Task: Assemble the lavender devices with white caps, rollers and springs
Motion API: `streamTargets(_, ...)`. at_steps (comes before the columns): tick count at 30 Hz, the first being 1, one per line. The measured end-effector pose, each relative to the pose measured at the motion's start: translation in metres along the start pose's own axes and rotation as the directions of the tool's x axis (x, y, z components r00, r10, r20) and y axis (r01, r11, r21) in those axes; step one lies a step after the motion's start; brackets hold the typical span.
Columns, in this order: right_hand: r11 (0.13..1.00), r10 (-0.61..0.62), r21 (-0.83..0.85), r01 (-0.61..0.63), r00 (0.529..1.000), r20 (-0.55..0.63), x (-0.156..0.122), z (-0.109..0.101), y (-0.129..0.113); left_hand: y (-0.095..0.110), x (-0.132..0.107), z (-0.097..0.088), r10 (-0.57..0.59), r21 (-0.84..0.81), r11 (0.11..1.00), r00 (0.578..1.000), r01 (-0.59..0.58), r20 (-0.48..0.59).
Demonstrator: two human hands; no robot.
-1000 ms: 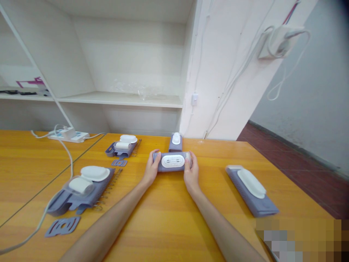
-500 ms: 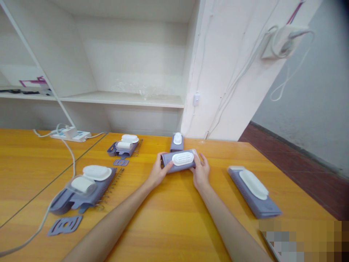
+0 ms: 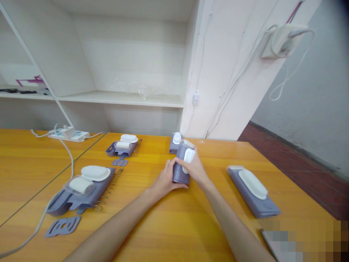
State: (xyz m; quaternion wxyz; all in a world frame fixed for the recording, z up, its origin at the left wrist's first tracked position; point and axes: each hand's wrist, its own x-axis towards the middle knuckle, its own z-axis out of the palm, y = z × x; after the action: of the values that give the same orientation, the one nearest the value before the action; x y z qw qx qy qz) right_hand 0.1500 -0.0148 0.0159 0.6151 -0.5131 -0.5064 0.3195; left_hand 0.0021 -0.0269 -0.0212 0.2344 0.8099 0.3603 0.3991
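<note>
Both of my hands are around a grey-purple plastic holder (image 3: 180,174), which is turned nearly upright above the table. A white ribbed oval dish (image 3: 188,157) is fixed on its face, and a clear piece caps its upper end. My left hand (image 3: 167,179) grips the lower left side, fingers wrapped under the bottom end. From the right, my right hand (image 3: 195,166) closes over the side and part of the white dish. Just behind stands a similar holder (image 3: 172,147) with a white dish. Another holder (image 3: 255,202) with a white oval dish lies to the right.
On the left lie two partly assembled sets (image 3: 95,189) (image 3: 128,147), with white rolls, coiled metal hooks and flat cut-out plates (image 3: 63,226). A power strip (image 3: 69,134) and white cable sit at the far left. Shelving (image 3: 122,100) rises behind; a pixelated object is at lower right.
The holder in my hands has been turned from lying sideways to nearly upright. My left hand has moved lower, toward its bottom end, and my right thumb now crosses its face.
</note>
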Motion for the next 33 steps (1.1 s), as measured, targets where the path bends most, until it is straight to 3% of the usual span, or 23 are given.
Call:
streamTargets(2, 0.988, -0.019, -0.154, 0.02, 1.0, 0.002, 0.006, -0.011, -0.007, 0.006, -0.001, -0.001, 0.034, 0.015, 0.999, 0.998, -0.035, 0.061)
streamTargets(4, 0.94, -0.03, -0.341, -0.012, 0.992, -0.119, 0.019, -0.025, -0.011, 0.012, -0.001, -0.003, 0.063, 0.05, 0.996, 0.989, -0.071, 0.135)
streamTargets(7, 0.797, 0.006, -0.587, -0.143, 0.973, -0.229, 0.049, -0.048, -0.011, 0.017, -0.002, -0.005, 0.083, 0.117, 0.987, 0.978, -0.107, 0.19)
streamTargets(10, 0.637, -0.023, -0.752, -0.169, 0.971, -0.237, 0.083, -0.074, -0.001, 0.016, -0.002, -0.005, 0.077, 0.155, 0.982, 0.979, -0.107, 0.187)
streamTargets(16, 0.372, 0.043, -0.9, -0.227, 0.973, -0.228, 0.126, -0.125, 0.035, 0.012, -0.003, -0.004, 0.105, 0.152, 0.979, 0.976, -0.134, 0.188)
streamTargets(19, 0.297, 0.068, -0.919, -0.261, 0.965, -0.252, 0.132, -0.142, 0.047, 0.012, -0.003, -0.004, 0.099, 0.169, 0.976, 0.974, -0.134, 0.204)
streamTargets(22, 0.276, 0.114, -0.918, -0.284, 0.958, -0.263, 0.137, -0.154, 0.05, 0.012, -0.003, -0.004, 0.099, 0.156, 0.979, 0.973, -0.133, 0.207)
streamTargets(25, 0.259, 0.104, -0.916, -0.306, 0.952, -0.289, 0.137, -0.154, 0.045, 0.011, -0.003, -0.004, 0.093, 0.169, 0.977, 0.974, -0.129, 0.208)
streamTargets(27, 0.229, 0.001, -0.927, -0.296, 0.953, -0.303, 0.133, -0.145, 0.037, 0.011, -0.003, -0.004, 0.092, 0.186, 0.974, 0.972, -0.133, 0.214)
streamTargets(30, 0.243, -0.242, -0.951, -0.194, 0.937, -0.253, 0.116, -0.116, 0.025, 0.012, -0.002, -0.004, 0.093, 0.224, 0.964, 0.972, -0.142, 0.218)
streamTargets(33, 0.331, -0.326, -0.944, -0.005, 0.938, -0.12, 0.084, -0.079, 0.023, 0.013, -0.001, -0.005, 0.086, 0.271, 0.953, 0.976, -0.139, 0.199)
